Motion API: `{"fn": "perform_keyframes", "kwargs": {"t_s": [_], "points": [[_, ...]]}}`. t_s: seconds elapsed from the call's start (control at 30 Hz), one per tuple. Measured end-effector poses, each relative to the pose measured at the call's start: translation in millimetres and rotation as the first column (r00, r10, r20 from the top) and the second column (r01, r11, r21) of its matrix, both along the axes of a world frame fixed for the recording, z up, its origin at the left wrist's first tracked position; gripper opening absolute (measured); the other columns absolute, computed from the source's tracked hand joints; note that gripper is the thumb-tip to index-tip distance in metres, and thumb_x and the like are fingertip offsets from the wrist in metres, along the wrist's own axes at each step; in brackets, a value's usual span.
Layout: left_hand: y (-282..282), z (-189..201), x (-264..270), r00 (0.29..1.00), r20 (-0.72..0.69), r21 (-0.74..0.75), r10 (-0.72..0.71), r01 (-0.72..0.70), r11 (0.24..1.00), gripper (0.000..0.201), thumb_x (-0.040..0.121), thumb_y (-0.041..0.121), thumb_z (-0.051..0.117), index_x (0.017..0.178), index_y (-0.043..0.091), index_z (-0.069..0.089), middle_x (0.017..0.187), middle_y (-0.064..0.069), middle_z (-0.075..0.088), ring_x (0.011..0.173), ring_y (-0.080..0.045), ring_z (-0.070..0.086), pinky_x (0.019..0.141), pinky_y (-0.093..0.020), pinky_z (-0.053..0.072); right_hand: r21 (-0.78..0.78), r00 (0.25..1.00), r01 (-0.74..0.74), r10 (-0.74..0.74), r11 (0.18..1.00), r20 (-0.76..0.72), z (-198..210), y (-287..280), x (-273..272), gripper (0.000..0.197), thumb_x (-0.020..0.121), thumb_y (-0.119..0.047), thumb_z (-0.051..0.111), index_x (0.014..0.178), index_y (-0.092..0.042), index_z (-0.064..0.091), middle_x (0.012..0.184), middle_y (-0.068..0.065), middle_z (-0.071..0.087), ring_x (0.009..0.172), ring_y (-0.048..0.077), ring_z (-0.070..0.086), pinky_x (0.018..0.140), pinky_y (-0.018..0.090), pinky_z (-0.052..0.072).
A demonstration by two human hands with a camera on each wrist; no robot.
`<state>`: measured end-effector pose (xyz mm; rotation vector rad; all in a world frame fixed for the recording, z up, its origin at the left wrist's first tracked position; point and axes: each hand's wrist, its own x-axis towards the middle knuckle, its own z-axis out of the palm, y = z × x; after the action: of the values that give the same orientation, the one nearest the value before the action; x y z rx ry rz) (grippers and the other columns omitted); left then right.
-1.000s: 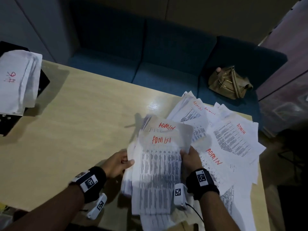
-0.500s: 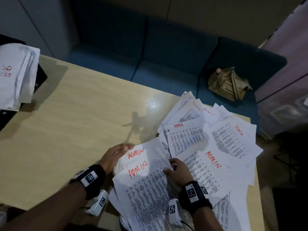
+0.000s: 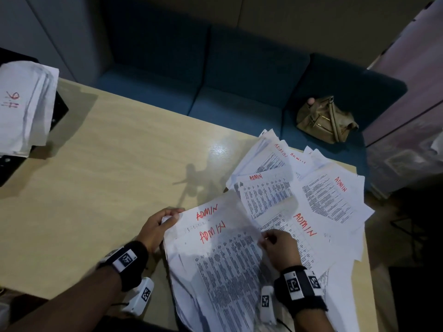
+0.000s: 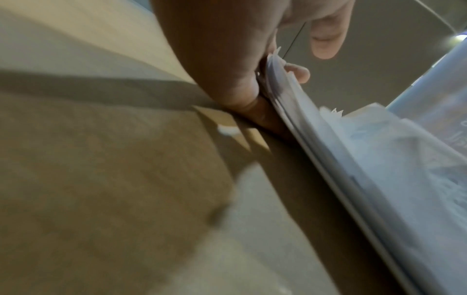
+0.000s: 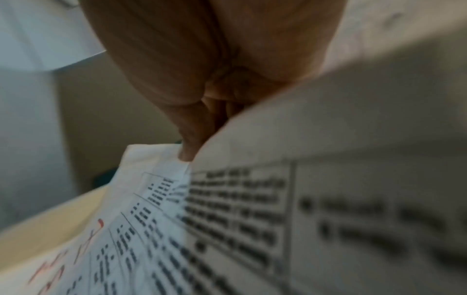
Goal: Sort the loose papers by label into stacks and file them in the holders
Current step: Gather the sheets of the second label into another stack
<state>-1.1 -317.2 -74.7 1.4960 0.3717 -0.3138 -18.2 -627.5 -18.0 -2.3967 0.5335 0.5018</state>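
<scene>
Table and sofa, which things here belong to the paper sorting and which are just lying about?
Job: ADMIN stack held by left hand and right hand; loose ADMIN sheets; filed papers in black holder.
Lying about: tan handbag on blue sofa.

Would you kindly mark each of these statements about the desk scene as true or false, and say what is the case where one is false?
1. The left hand grips the left edge of the bundle of papers. True.
2. The sheets spread on the table to the right carry red writing that reads ADMIN. True.
3. The handbag lies on the table. False: it lies on the blue sofa behind the table.
4. The right hand hangs idle away from the papers. False: it pinches a sheet at the bundle's right edge.
5. The papers in the black holder at far left are marked ADMIN. False: their red mark is different, though hard to read.
</scene>
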Motion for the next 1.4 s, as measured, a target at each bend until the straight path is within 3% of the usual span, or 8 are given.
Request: {"fn": "perform_keyframes", "kwargs": {"t_s": [0.37,0.5,0.63,0.73,0.97,1.07,1.17,1.4], "points": [[-14,4,-14,1.0,0.007,0.14,-0.003,0.002,0.99,0.043,0.076,0.012,0.079,0.102,0.013,0.046,0.127,0.01,0.054,0.115,-0.011,0.052,0.091,-0.028,0.046,0.131,0.881,0.444,-0.459,0.886,0.116,-40,25,-15,0.018,0.088,-0.011,0.061,0.104,-0.013,0.069,0.096,0.006,0.07,0.086,0.022,0.062,0.078,0.025,0.046],[-19,13,-16,0.998,0.054,0.151,-0.03,0.022,0.988,0.065,0.079,0.006,0.076,0.126,0.032,0.04,0.126,0.016,0.047,0.105,0.011,0.052,0.081,-0.007,0.044,0.151,0.958,0.209,-0.233,0.966,0.169,-42,42,-21,0.016,0.087,-0.007,0.061,0.096,-0.016,0.072,0.082,-0.004,0.067,0.077,0.016,0.061,0.071,0.024,0.048],[-16,17,-9,0.994,0.058,0.237,-0.091,0.075,0.969,0.063,0.084,0.007,0.067,0.114,0.058,0.047,0.131,0.006,0.055,0.12,-0.018,0.054,0.099,-0.041,0.047,0.128,0.976,0.106,-0.128,0.986,0.178,-38,43,-16,0.016,0.089,-0.008,0.058,0.099,-0.013,0.07,0.083,-0.003,0.065,0.079,0.016,0.059,0.064,0.017,0.039],[-12,32,10,0.988,0.067,0.281,-0.137,0.113,0.953,0.054,0.085,0.005,0.066,0.107,0.053,0.055,0.124,0.007,0.057,0.116,-0.02,0.056,0.098,-0.043,0.048,0.141,0.966,0.135,-0.161,0.981,0.201,-33,42,-7,0.026,0.093,-0.013,0.054,0.118,-0.013,0.059,0.104,0.004,0.066,0.089,0.014,0.059,0.064,0.009,0.04],[-7,54,26,0.959,-0.049,0.103,-0.278,0.282,0.954,0.051,0.085,-0.006,0.059,0.112,0.037,0.055,0.115,0.005,0.062,0.089,-0.015,0.069,0.072,-0.03,0.055,0.393,0.98,0.071,-0.137,0.917,0.142,-23,67,17,0.065,0.093,-0.02,0.054,0.147,-0.023,0.017,0.134,0.003,0.046,0.119,0.021,0.051,0.09,0.033,0.048],[-8,43,20,0.975,-0.012,0.14,-0.22,0.22,0.965,0.046,0.084,0.001,0.065,0.109,0.037,0.051,0.124,0.0,0.057,0.101,-0.018,0.063,0.081,-0.031,0.049,0.215,0.992,-0.067,0.041,0.974,0.123,-31,75,22,0.062,0.09,-0.021,0.056,0.144,-0.018,0.027,0.138,0.006,0.036,0.125,0.021,0.042,0.105,0.036,0.037],[-9,30,9,0.981,-0.015,0.175,-0.191,0.191,0.966,0.063,0.08,0.009,0.073,0.128,0.032,0.039,0.133,0.005,0.047,0.117,-0.016,0.05,0.092,-0.03,0.043,0.135,0.973,-0.203,0.185,0.97,0.135,-27,72,28,0.026,0.091,-0.023,0.049,0.111,-0.012,0.062,0.106,0.0,0.049,0.089,0.013,0.051,0.084,0.029,0.045],[1,-1,-13,0.912,-0.226,0.354,-0.342,0.404,0.844,0.055,0.076,0.021,0.072,0.128,0.018,0.053,0.119,0.0,0.063,0.113,-0.021,0.059,0.089,-0.029,0.046,0.061,0.805,0.528,-0.522,0.847,0.28,-22,-37,15,0.028,0.084,-0.014,0.064,0.108,-0.03,0.069,0.107,0.008,0.07,0.087,0.026,0.066,0.079,0.034,0.055]]}}
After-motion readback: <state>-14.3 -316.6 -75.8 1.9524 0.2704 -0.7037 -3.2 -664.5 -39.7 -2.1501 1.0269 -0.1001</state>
